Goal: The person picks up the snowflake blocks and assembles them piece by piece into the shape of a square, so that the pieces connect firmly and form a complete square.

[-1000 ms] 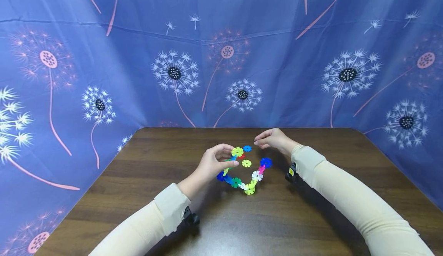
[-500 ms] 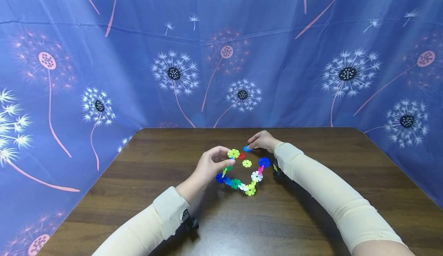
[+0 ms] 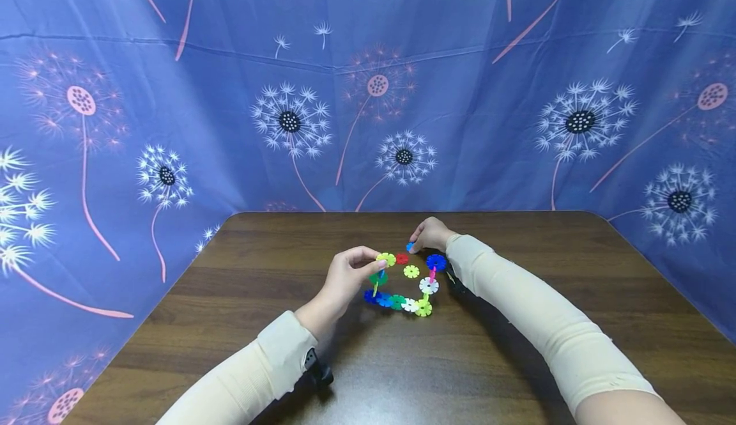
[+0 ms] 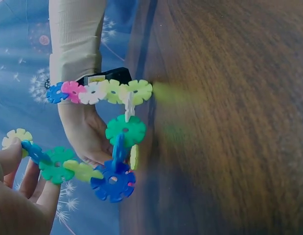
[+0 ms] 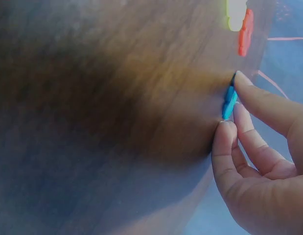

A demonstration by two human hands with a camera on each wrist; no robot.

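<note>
My left hand (image 3: 344,279) pinches the yellow end disc (image 3: 386,259) of a chain of notched plastic flower discs. From there the chain bends in a U: a light blue disc (image 4: 35,152), a green disc (image 4: 57,165), then dark blue (image 4: 113,181), white (image 3: 429,285) and pink discs lead to a blue end disc (image 3: 436,262). Beyond it, my right hand (image 3: 431,234) pinches a single blue disc (image 5: 229,102) between thumb and fingertips, low over the table. The left wrist view shows the right hand behind the chain.
A loose red disc (image 3: 402,258) and a loose yellow disc (image 3: 411,271) lie on the brown wooden table (image 3: 230,297), near the chain's open side. A blue dandelion-print cloth (image 3: 471,92) hangs behind the table's far edge.
My right hand has moved left to the single blue disc and grips it now. My left hand has shifted slightly left and down, turning the chain so its discs face differently.
</note>
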